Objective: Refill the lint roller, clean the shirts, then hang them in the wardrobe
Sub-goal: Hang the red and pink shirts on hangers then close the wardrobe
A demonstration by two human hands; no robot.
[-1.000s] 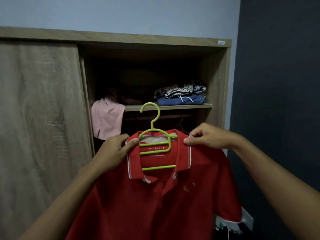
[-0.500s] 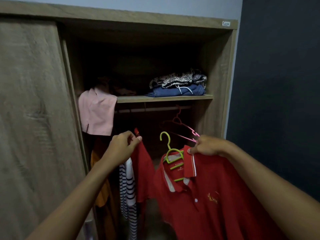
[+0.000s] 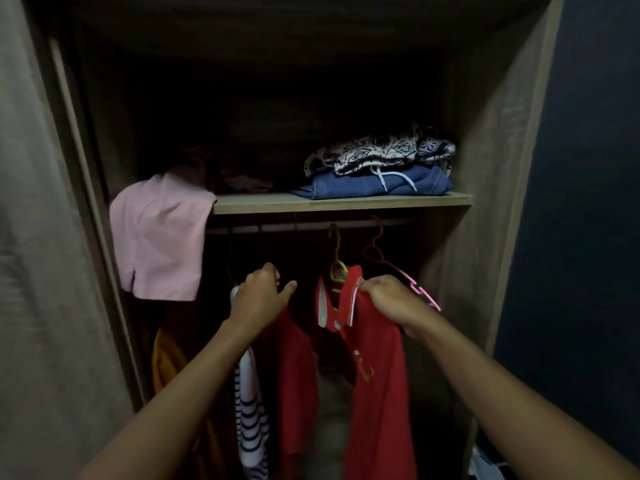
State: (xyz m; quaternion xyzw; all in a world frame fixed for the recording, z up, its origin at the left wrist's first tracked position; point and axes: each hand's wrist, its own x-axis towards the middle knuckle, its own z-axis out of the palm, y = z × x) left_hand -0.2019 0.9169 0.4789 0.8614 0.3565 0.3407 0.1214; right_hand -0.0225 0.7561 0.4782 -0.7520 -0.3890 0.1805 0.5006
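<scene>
Since half a second ago our red polo shirt (image 3: 377, 368) has risen, and the hook of its green hanger (image 3: 335, 252) now reaches the wardrobe rail (image 3: 304, 226); whether it rests on it we cannot tell. The shirt hangs lengthwise straight down, collar up, turned edge-on toward us. Our right hand (image 3: 388, 296) pinches the collar, closed on it. Our left hand (image 3: 261, 296), beside it to the left, is curled around the top of another red garment (image 3: 298, 368), thumb out.
</scene>
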